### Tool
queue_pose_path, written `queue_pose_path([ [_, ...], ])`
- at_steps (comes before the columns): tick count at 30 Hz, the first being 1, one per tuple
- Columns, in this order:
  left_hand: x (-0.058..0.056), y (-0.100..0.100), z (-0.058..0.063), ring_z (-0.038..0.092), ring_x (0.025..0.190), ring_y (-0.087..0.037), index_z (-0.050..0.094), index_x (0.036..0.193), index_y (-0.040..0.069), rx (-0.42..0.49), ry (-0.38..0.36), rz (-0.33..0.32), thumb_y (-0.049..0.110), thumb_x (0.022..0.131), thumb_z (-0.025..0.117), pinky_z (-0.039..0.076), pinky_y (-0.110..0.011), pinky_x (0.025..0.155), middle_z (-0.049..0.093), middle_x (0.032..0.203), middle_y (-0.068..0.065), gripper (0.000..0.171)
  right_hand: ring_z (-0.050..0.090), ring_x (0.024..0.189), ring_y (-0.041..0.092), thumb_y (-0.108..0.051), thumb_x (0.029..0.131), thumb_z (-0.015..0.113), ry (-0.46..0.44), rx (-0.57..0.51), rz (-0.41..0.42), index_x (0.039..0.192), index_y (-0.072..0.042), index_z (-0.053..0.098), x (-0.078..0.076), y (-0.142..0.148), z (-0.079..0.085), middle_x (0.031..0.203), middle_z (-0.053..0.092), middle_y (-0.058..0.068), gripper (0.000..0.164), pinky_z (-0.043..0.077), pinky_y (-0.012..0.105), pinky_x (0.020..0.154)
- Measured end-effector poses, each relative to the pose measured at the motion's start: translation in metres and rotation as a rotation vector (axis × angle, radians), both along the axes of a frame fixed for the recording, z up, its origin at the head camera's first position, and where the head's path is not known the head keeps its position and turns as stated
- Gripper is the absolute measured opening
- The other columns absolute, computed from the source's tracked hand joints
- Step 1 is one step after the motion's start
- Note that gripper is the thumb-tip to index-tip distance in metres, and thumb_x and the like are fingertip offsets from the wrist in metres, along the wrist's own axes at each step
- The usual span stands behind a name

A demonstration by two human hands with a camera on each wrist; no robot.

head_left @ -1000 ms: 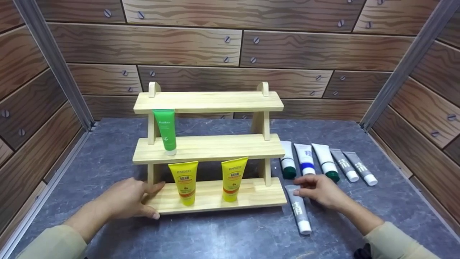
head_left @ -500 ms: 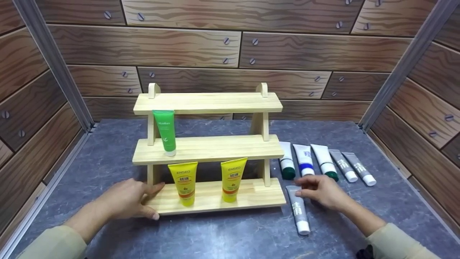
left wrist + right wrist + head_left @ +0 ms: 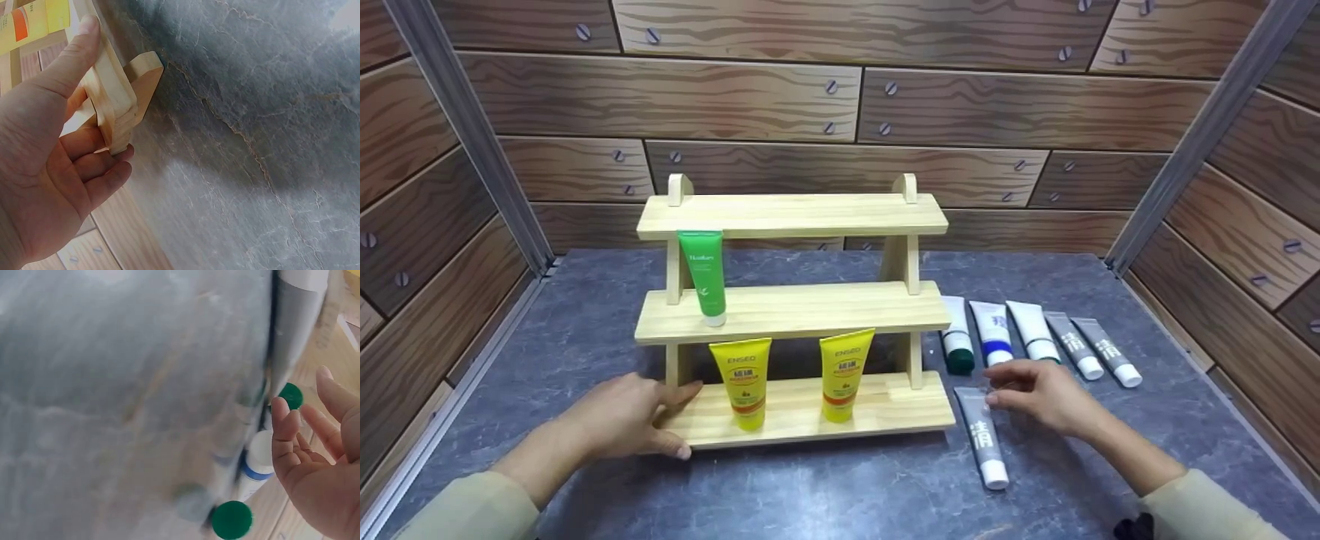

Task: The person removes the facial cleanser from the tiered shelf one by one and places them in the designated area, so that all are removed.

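Note:
My left hand [image 3: 619, 416] grips the left end of the bottom board of a three-tier wooden shelf [image 3: 825, 307]. In the left wrist view the thumb lies along the board [image 3: 115, 84], with fingers curled beneath its end. Two yellow tubes, one left [image 3: 742, 382] and one right [image 3: 846, 375], stand on the bottom tier. A green tube [image 3: 703, 277] stands at the left of the middle tier. Just right of the shelf, a grey tube with a white cap [image 3: 982, 439] lies on the table. My right hand [image 3: 1046, 397] is beside its upper end, fingers loosely bent, holding nothing.
Behind the right hand lies a row of tubes: white with green cap [image 3: 958, 337], white with blue band [image 3: 992, 330], another green-capped white one [image 3: 1031, 330], and two grey ones [image 3: 1074, 345]. Wood-patterned walls [image 3: 750, 97] enclose the dark marbled table [image 3: 810, 495].
My right hand has drawn slightly right from the grey tube's upper end, which its fingers were at before. The left hand, shelf and standing tubes have stayed put.

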State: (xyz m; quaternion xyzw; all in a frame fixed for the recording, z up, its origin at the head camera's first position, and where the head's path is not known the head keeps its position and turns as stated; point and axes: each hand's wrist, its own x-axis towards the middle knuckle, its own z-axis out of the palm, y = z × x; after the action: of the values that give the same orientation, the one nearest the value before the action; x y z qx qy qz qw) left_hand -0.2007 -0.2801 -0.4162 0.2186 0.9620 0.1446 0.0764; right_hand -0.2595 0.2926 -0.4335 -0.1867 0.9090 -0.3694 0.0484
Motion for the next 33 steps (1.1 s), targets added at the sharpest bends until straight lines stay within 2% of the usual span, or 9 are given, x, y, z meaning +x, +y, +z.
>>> queue_pose_path([
  [6, 0.001, 0.000, 0.000, 0.058, 0.076, -0.018, 0.063, 0.149, 0.014, -0.010, -0.003, 0.010, 0.059, 0.072, 0.091, 0.057, -0.055, 0.078, 0.059, 0.072, 0.004, 0.094, 0.073, 0.098, 0.021, -0.020, 0.091, 0.085, 0.062, -0.006, 0.032, 0.125, 0.002, 0.074, 0.008, -0.009, 0.027, 0.115, 0.076, 0.017, 0.041, 0.058, 0.025, 0.084],
  [12, 0.002, 0.001, 0.002, 0.055, 0.074, -0.018, 0.062, 0.150, 0.014, -0.009, -0.011, 0.013, 0.059, 0.072, 0.091, 0.056, -0.054, 0.076, 0.053, 0.068, 0.005, 0.094, 0.072, 0.093, 0.012, -0.016, 0.093, 0.083, 0.100, -0.046, 0.083, 0.125, -0.001, 0.074, 0.018, -0.028, 0.066, 0.112, 0.077, 0.013, 0.037, 0.060, 0.026, 0.081],
  [18, 0.001, 0.002, 0.002, 0.053, 0.070, -0.017, 0.061, 0.150, 0.015, -0.006, -0.024, 0.024, 0.058, 0.072, 0.091, 0.056, -0.052, 0.075, 0.049, 0.065, 0.004, 0.094, 0.069, 0.081, 0.015, -0.015, 0.092, 0.084, 0.218, -0.045, 0.114, 0.123, -0.007, 0.077, 0.026, -0.056, 0.115, 0.108, 0.078, 0.007, 0.033, 0.057, 0.024, 0.064],
  [20, 0.001, 0.001, 0.002, 0.054, 0.072, -0.018, 0.061, 0.150, 0.015, -0.005, -0.015, 0.018, 0.058, 0.071, 0.091, 0.056, -0.053, 0.076, 0.050, 0.066, 0.004, 0.095, 0.068, 0.081, 0.016, -0.016, 0.092, 0.083, 0.260, -0.014, 0.119, 0.124, -0.011, 0.078, 0.025, -0.067, 0.132, 0.109, 0.078, 0.003, 0.032, 0.056, 0.025, 0.064],
  [23, 0.000, 0.001, 0.003, 0.057, 0.077, -0.019, 0.062, 0.150, 0.016, -0.004, -0.015, 0.024, 0.059, 0.070, 0.092, 0.057, -0.055, 0.078, 0.054, 0.070, 0.003, 0.095, 0.070, 0.087, 0.017, -0.016, 0.093, 0.083, 0.305, 0.007, 0.143, 0.124, -0.013, 0.078, 0.022, -0.084, 0.154, 0.110, 0.077, 0.000, 0.031, 0.058, 0.025, 0.073],
  [26, 0.001, 0.002, 0.004, 0.058, 0.078, -0.020, 0.062, 0.150, 0.015, -0.005, -0.023, 0.034, 0.058, 0.071, 0.092, 0.057, -0.056, 0.080, 0.054, 0.071, 0.003, 0.095, 0.069, 0.085, 0.017, -0.017, 0.093, 0.083, 0.332, 0.002, 0.181, 0.122, -0.014, 0.078, 0.018, -0.103, 0.175, 0.106, 0.077, -0.002, 0.030, 0.058, 0.025, 0.072],
  [31, 0.002, 0.003, 0.005, 0.056, 0.076, -0.019, 0.060, 0.151, 0.016, -0.010, -0.050, 0.057, 0.057, 0.071, 0.092, 0.056, -0.056, 0.081, 0.051, 0.068, 0.002, 0.096, 0.070, 0.083, 0.018, -0.016, 0.092, 0.084, 0.350, -0.033, 0.255, 0.121, -0.015, 0.079, 0.008, -0.139, 0.200, 0.103, 0.078, -0.002, 0.029, 0.058, 0.026, 0.070],
  [33, 0.002, 0.004, 0.005, 0.056, 0.075, -0.019, 0.060, 0.151, 0.016, -0.010, -0.061, 0.061, 0.057, 0.071, 0.092, 0.056, -0.055, 0.081, 0.051, 0.068, 0.002, 0.096, 0.072, 0.087, 0.018, -0.015, 0.092, 0.084, 0.334, -0.056, 0.282, 0.123, -0.012, 0.078, 0.004, -0.154, 0.206, 0.107, 0.079, -0.001, 0.031, 0.059, 0.027, 0.074],
])
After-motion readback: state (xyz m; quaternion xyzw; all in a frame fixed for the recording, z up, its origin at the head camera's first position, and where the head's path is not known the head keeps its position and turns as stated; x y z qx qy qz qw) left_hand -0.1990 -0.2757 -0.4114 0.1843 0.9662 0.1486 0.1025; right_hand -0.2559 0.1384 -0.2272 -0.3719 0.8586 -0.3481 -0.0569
